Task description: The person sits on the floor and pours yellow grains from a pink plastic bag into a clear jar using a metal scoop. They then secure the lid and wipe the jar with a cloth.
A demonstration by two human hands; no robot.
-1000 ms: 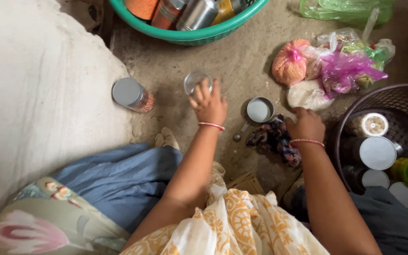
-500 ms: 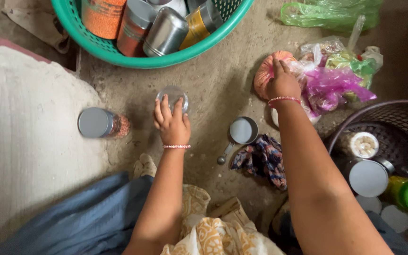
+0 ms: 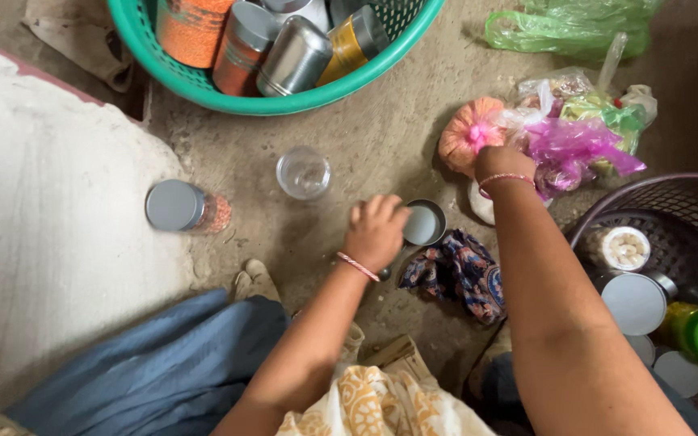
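Rough, dusty earthen floor (image 3: 381,137) fills the scene, edged on one side by a pale plastered ledge (image 3: 50,202). On it, the left hand (image 3: 377,230) curls its fingers on the rim of a small metal measuring cup (image 3: 424,224), beside a patterned cloth (image 3: 458,274). The right hand (image 3: 501,161) pinches the tied pink top of an orange bag (image 3: 466,137) among other plastic bags. A clear empty jar (image 3: 304,172) stands alone, near a lidded jar (image 3: 181,207). A green basket (image 3: 284,89) and a dark basket (image 3: 672,202) hold containers.
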